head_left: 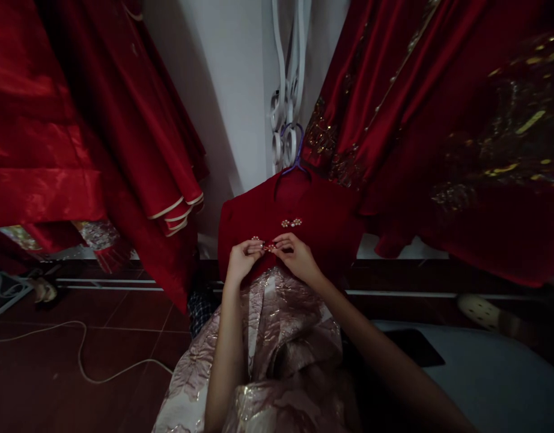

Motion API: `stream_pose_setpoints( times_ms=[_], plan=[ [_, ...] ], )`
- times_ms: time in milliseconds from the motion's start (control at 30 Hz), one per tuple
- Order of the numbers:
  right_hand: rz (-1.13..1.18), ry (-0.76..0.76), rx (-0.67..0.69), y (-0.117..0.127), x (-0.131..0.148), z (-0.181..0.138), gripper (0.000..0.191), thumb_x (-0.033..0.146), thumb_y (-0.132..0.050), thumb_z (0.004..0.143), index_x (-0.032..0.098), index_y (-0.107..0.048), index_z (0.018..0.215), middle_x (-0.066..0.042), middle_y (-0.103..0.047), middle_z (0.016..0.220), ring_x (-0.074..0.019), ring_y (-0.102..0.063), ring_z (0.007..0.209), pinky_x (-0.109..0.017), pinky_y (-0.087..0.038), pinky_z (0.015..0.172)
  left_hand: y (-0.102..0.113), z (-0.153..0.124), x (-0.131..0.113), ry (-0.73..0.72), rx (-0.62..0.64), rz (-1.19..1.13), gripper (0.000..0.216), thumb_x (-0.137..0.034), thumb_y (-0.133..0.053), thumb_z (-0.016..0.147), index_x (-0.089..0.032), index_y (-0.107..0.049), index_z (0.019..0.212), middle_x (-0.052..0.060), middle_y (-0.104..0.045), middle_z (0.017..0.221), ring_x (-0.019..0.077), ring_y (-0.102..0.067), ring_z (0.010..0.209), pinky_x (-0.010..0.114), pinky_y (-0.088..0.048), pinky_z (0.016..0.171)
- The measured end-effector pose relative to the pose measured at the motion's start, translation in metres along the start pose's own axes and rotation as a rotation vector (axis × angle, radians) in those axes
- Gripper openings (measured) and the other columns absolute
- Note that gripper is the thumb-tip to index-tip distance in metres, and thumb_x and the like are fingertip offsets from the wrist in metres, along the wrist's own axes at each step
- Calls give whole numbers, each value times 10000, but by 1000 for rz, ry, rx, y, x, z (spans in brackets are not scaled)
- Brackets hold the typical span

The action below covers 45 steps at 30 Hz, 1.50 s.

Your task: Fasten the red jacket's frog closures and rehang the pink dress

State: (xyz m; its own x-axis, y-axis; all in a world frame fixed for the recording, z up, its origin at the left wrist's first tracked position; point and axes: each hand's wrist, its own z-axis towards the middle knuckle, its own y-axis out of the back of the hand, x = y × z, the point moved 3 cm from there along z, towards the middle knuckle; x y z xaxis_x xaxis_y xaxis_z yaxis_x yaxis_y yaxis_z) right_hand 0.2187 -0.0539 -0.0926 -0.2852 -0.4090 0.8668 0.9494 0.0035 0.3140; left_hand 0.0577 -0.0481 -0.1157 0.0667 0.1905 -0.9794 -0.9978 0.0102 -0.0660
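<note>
A dark red jacket (322, 216) hangs on a purple hanger (295, 157) in front of me, over a pale pink brocade skirt (281, 337). My left hand (241, 258) and my right hand (297, 255) meet at its front, both pinching a small jewelled clasp (268, 246). A second clasp (291, 223) sits fastened just above them.
Red satin garments (124, 138) hang at the left, and embroidered red ones (439, 120) at the right. Behind is a white wall with a white scrolled rack (283, 90). A white cable (79, 349) trails over the dark red floor tiles. A grey surface (484, 373) lies at the lower right.
</note>
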Motion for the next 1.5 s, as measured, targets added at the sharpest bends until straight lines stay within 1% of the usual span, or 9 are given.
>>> stream_pose_setpoints(
  times_ms=[133, 333, 567, 933, 1100, 1167, 1267, 1367, 1500],
  plan=[
    [-29, 36, -32, -10, 0, 6, 183, 203, -582, 735, 176, -549, 913, -32, -619, 841, -118, -595, 755, -244, -524, 649, 1, -2, -4, 17, -4, 29, 312, -184, -719, 590, -91, -667, 884, 101, -696, 867, 144, -648, 769, 316, -499, 826],
    [-123, 121, -55, -19, 4, 8, 170, 196, -549, 766, 178, -557, 935, -44, -606, 869, -124, -583, 765, -249, -524, 655, 2, -2, -7, -28, -114, 148, 266, -217, -684, 637, -90, -693, 871, 123, -699, 901, 175, -660, 797, 316, -512, 802],
    [-159, 178, -39, -22, 4, 8, 180, 206, -514, 806, 186, -551, 981, -50, -585, 890, -133, -575, 796, -262, -525, 677, 6, -6, -9, -19, -130, 205, 222, -244, -687, 625, -110, -712, 800, 106, -711, 822, 183, -670, 739, 303, -526, 750],
    [-196, 240, -35, -24, 5, 7, 134, 217, -473, 845, 191, -561, 944, -50, -576, 908, -131, -570, 819, -270, -519, 726, 5, -1, 1, -31, -134, 167, 250, -248, -686, 630, -106, -703, 835, 108, -709, 837, 167, -664, 738, 296, -521, 760],
    [-138, 190, 17, -16, 9, 11, 141, 241, -489, 837, 188, -561, 946, -48, -614, 925, -129, -600, 832, -263, -534, 705, 5, -2, 0, -44, -57, 101, 258, -244, -655, 662, -106, -686, 878, 101, -704, 867, 156, -656, 768, 292, -515, 773],
    [-90, 132, 67, -1, 8, 6, 167, 268, -493, 838, 193, -568, 967, -43, -637, 938, -130, -618, 841, -267, -543, 712, 9, -3, -2, -44, -36, 85, 269, -219, -635, 677, -102, -669, 917, 103, -700, 878, 149, -652, 780, 289, -512, 774],
    [-51, 19, 129, 30, 1, -6, 212, 327, -515, 826, 190, -595, 967, -49, -662, 909, -143, -643, 813, -293, -551, 728, 21, -8, -1, -28, 14, 209, 257, -194, -617, 684, -115, -669, 923, 99, -697, 865, 139, -642, 758, 250, -509, 714],
    [-68, -81, 206, 54, -5, -15, 228, 349, -536, 806, 182, -623, 936, -62, -676, 870, -148, -653, 724, -282, -560, 642, 29, -16, 3, 19, 155, 375, 245, -200, -617, 672, -147, -685, 902, 75, -699, 828, 132, -635, 710, 219, -496, 653],
    [-132, -161, 327, 54, -11, -18, 242, 345, -512, 810, 191, -636, 950, -53, -683, 834, -131, -632, 608, -243, -521, 501, 24, -26, 9, 87, 336, 484, 426, -215, -672, 603, -168, -655, 1027, 63, -702, 838, 151, -642, 702, 224, -493, 639]
  ],
)
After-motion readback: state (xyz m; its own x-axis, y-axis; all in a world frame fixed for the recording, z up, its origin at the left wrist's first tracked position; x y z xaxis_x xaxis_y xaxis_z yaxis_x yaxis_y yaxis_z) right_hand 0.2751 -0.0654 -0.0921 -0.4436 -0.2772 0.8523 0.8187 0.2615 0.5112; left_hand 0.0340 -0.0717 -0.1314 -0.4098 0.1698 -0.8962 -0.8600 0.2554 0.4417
